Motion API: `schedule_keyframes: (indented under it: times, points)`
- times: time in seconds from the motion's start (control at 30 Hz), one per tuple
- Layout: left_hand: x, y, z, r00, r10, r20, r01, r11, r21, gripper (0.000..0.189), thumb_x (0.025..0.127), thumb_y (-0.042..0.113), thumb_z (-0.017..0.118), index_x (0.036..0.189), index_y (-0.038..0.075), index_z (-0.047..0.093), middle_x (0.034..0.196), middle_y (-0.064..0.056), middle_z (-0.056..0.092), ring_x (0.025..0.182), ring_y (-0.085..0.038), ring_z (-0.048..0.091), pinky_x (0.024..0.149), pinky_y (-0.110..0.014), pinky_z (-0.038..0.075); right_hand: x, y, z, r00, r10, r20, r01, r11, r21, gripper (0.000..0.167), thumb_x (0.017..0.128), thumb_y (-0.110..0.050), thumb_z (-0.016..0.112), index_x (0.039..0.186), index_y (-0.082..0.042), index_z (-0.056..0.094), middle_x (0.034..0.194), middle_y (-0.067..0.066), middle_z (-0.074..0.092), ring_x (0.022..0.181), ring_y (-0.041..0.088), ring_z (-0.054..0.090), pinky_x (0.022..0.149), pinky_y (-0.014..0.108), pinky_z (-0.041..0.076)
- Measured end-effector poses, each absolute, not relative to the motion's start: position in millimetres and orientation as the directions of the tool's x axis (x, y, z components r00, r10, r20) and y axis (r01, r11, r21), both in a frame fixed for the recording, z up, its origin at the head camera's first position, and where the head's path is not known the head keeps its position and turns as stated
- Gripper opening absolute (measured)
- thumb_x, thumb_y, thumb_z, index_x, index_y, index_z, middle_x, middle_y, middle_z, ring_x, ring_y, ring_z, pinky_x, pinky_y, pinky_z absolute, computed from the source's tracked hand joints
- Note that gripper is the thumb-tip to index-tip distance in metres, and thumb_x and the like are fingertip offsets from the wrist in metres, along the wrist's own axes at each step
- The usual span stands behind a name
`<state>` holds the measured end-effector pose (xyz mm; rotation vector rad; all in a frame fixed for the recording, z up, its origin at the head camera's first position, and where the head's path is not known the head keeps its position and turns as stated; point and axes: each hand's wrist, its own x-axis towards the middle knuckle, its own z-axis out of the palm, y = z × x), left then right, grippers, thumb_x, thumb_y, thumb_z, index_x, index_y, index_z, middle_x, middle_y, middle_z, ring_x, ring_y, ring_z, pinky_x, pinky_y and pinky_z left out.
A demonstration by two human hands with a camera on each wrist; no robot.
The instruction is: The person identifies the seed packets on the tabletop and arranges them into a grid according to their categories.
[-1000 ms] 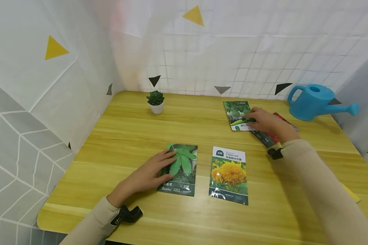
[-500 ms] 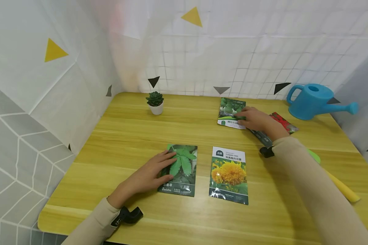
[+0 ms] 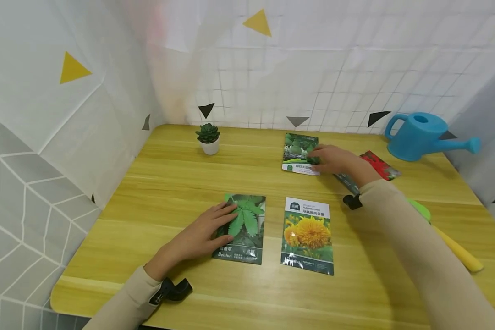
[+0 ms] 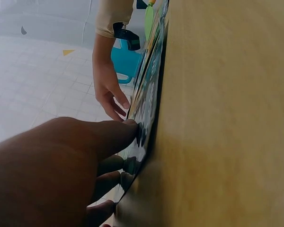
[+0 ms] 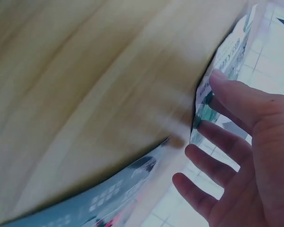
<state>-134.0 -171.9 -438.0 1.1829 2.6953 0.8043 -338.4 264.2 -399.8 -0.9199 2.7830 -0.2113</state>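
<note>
In the head view my left hand point(image 3: 198, 233) rests with spread fingers on a seed packet point(image 3: 247, 229) picturing a green leaf, which lies flat on the table. My right hand point(image 3: 338, 160) reaches to the back. Its fingertips touch the right side of a seed packet point(image 3: 299, 151) with round green fruit on it. The right wrist view has the thumb and index finger against that packet's face point(image 5: 227, 59), the other fingers loosely bent and off it. Between the hands and nearer the front lies a yellow-flower seed packet point(image 3: 309, 233), touched by neither hand.
A red-flower seed packet point(image 3: 381, 165) lies partly under the right forearm. At the back right stands a blue watering can point(image 3: 418, 135). A green-headed tool with a yellow handle point(image 3: 458, 247) lies by the right sleeve. A small potted succulent point(image 3: 209, 137) stands at the back left.
My right hand has slid the green-fruit packet leftward along the table, away from the red-flower packet, uncovering more of it. The left hand has stayed on the leaf packet.
</note>
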Motion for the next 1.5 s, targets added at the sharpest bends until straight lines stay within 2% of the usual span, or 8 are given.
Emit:
schedule_keyframes:
  times: [0.23, 0.43, 0.77, 1.17, 1.5]
  points:
    - [-133.6, -172.2, -438.1, -0.696, 0.706, 0.128, 0.661, 0.561, 0.499, 0.063, 0.105, 0.029, 0.067, 0.156, 0.0, 0.046, 0.166, -0.014, 0.034, 0.154, -0.04, 0.02, 0.121, -0.058, 0.022, -338.8, 247.7, -395.2, -0.759, -0.627, -0.176, -0.592, 0.777, -0.216, 0.05, 0.103, -0.02, 0.07, 0.146, 0.002, 0.058, 0.147, 0.032, 0.046, 0.134, 0.052, 0.045, 0.108, 0.065, 0.038]
    - [-133.7, -171.5, -436.6, -0.693, 0.71, 0.122, 0.66, 0.558, 0.502, 0.063, 0.105, 0.029, 0.066, 0.156, 0.0, 0.045, 0.166, -0.014, 0.033, 0.154, -0.04, 0.02, 0.121, -0.058, 0.021, -342.5, 237.2, -394.8, -0.753, -0.633, -0.181, -0.605, 0.773, -0.19, 0.049, 0.101, -0.02, 0.072, 0.143, 0.003, 0.061, 0.141, 0.03, 0.051, 0.128, 0.049, 0.05, 0.106, 0.062, 0.042]
    - [-133.8, -171.7, -437.4, -0.691, 0.712, 0.127, 0.664, 0.555, 0.502, 0.063, 0.105, 0.03, 0.066, 0.156, 0.0, 0.045, 0.166, -0.014, 0.034, 0.154, -0.041, 0.02, 0.12, -0.06, 0.022, -345.6, 213.1, -395.4, -0.734, -0.65, -0.198, -0.624, 0.76, -0.183, 0.051, 0.102, -0.022, 0.071, 0.147, 0.0, 0.059, 0.143, 0.028, 0.05, 0.13, 0.047, 0.05, 0.107, 0.061, 0.042]
    - [-133.7, -172.3, -437.0, -0.689, 0.715, 0.119, 0.662, 0.555, 0.504, 0.063, 0.105, 0.03, 0.065, 0.157, 0.0, 0.045, 0.166, -0.014, 0.033, 0.154, -0.041, 0.02, 0.12, -0.06, 0.021, -343.6, 185.2, -394.8, -0.745, -0.634, -0.205, -0.603, 0.773, -0.199, 0.053, 0.103, -0.022, 0.07, 0.15, -0.002, 0.056, 0.149, 0.027, 0.046, 0.137, 0.047, 0.042, 0.112, 0.059, 0.037]
    - [-133.9, -172.1, -437.0, -0.692, 0.712, 0.116, 0.661, 0.561, 0.498, 0.063, 0.105, 0.031, 0.065, 0.157, 0.001, 0.045, 0.166, -0.013, 0.032, 0.154, -0.039, 0.02, 0.121, -0.058, 0.021, -347.2, 173.5, -396.3, -0.73, -0.66, -0.18, -0.623, 0.75, -0.224, 0.052, 0.102, -0.021, 0.071, 0.149, -0.002, 0.057, 0.15, 0.027, 0.047, 0.138, 0.047, 0.042, 0.114, 0.059, 0.035]
